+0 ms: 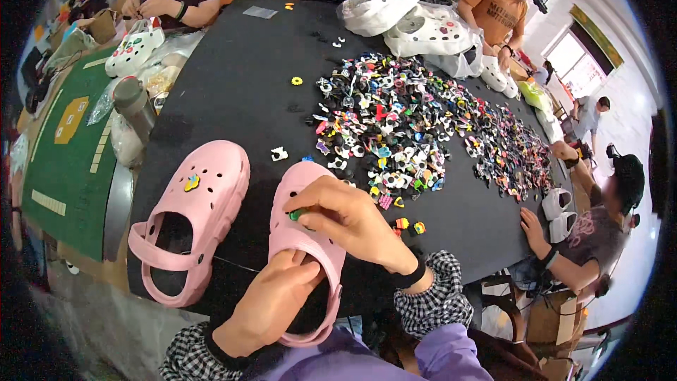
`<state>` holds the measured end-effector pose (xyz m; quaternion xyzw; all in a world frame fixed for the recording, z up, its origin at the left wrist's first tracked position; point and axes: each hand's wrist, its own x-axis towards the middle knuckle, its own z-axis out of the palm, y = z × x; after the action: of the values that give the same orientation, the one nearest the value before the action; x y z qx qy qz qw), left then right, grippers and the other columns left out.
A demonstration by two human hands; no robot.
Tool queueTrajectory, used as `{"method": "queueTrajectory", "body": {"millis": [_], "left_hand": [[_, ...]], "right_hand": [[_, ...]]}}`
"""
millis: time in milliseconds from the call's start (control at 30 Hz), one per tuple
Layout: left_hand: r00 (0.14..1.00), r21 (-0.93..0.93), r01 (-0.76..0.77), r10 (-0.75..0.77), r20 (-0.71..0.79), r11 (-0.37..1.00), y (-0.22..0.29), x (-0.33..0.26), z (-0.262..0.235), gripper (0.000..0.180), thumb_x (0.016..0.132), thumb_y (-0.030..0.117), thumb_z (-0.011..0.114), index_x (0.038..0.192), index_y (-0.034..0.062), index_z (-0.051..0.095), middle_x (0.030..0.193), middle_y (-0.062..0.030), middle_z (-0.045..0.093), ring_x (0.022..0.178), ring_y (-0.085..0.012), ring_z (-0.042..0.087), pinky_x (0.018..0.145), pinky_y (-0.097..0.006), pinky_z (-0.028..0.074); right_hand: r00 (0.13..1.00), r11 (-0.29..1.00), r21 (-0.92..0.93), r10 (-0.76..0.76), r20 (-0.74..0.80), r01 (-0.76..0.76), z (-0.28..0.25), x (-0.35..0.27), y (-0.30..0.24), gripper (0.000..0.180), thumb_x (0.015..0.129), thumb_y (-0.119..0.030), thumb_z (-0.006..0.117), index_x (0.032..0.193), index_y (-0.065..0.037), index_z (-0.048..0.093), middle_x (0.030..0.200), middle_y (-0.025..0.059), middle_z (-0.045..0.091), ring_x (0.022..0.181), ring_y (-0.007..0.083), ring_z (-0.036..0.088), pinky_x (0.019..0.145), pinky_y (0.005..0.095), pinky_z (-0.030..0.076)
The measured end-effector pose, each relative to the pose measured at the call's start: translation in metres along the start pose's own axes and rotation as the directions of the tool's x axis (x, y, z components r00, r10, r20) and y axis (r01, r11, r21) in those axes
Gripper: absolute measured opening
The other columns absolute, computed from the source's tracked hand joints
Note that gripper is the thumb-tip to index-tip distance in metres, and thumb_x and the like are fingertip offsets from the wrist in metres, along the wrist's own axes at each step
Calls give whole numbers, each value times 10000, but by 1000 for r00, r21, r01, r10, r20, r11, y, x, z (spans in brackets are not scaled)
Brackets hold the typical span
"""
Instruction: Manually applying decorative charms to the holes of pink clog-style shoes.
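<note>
The pink clog (pixel 288 234) is directly under the fingers of both hands, its toe pointing away and its heel strap toward the body. The fingers of the left hand (pixel 262 303) reach into its foot opening, bent around the upper's rim; their tips are hidden, so how firmly they grip cannot be told. The thumb and forefinger of the right hand (pixel 352 222) are closed in a pinch on a small green charm (pixel 297 214), right at the clog's upper.

The clog is probably light and rubbery, stiff at the sole but giving at the upper, so it is best held by the rim with support from inside. The charm looks small and perhaps slippery; its edges are the place to take hold.

Left of the fingers lies a matching pink clog (pixel 222 173) bearing a yellow charm (pixel 192 183). Beyond the fingers, the black surface (pixel 233 92) carries a big mixed pile of charms (pixel 388 120), and farther off, white clogs (pixel 434 32) in clear plastic. Far to the left are a grey bottle (pixel 134 106) and a green mat (pixel 63 176). Other people sit around the surface; one, well right of the fingers, rests a hand (pixel 535 231) on it.
</note>
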<state>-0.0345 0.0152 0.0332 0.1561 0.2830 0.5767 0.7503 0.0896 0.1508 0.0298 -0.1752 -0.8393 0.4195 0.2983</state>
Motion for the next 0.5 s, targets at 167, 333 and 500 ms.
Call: {"method": "queueTrajectory", "body": {"millis": [167, 333, 500], "left_hand": [[999, -38, 34, -33, 24, 999, -1, -1, -6, 473, 923, 16, 413, 1374, -38, 281, 1372, -100, 382, 1286, -201, 379, 1090, -384, 296], [999, -49, 16, -15, 38, 999, -2, 2, -1, 506, 909, 23, 428, 1388, -28, 273, 1399, -100, 366, 1296, -202, 369, 1094, -395, 278], [1000, -55, 2, 0, 30, 998, 0, 0, -1, 557, 899, 33, 441, 1411, -35, 232, 1417, -115, 344, 1300, -212, 363, 1097, -391, 270]], "right_hand": [[996, 998, 27, -61, 67, 59, -5, 0, -3, 205, 819, -8, 634, 1023, -28, 635, 947, 78, 610, 858, 210, 590, 746, 314, 473], [999, 999, 31, 18, 38, -19, -13, -9, -7, 156, 839, -51, 620, 991, -29, 593, 921, 105, 600, 835, 228, 612, 712, 331, 489], [921, 923, 247, 343, -186, -294, -58, -26, -8, 110, 892, -14, 527, 1000, -26, 505, 854, 58, 579, 755, 118, 596, 656, 260, 503]]}}
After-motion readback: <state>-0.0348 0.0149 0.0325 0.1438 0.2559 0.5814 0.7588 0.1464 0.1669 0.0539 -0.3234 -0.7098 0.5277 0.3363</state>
